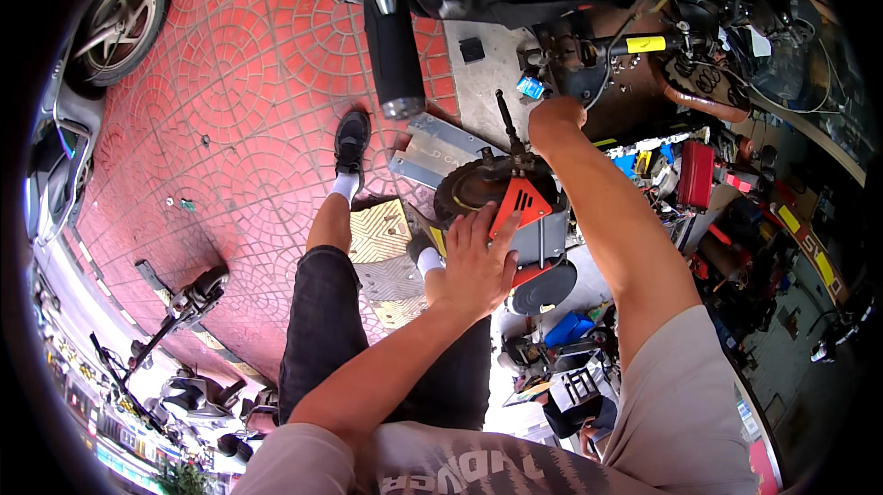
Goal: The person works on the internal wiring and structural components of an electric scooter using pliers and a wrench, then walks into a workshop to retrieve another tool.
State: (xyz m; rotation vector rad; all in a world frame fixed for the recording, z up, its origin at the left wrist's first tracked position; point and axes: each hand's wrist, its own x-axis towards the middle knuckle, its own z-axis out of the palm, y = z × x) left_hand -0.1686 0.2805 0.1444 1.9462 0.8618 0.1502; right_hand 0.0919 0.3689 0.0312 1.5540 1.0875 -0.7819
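Note:
My left hand [474, 265] rests with fingers spread over a red triangular plate [522, 201] on a small scooter, beside its black tyre [451, 191] and grey deck [538, 242]. A black lever [506, 118] rises from the scooter's front. My right hand [556, 122] is farther up, just right of that lever and below a small blue packet [530, 86]; its fingers curl out of sight, so what they hold is hidden. A grey cable [602, 76] runs up from near it. A silver metal plate [432, 150] lies beside the tyre.
A black handlebar grip [394, 63] hangs overhead. Motorbikes [55, 155] and another scooter [198, 293] stand left on red paving [202, 72]. Tools and a red box [694, 173] crowd the right. A seated person [589, 421] is partly visible behind me. My legs straddle patterned mats [377, 228].

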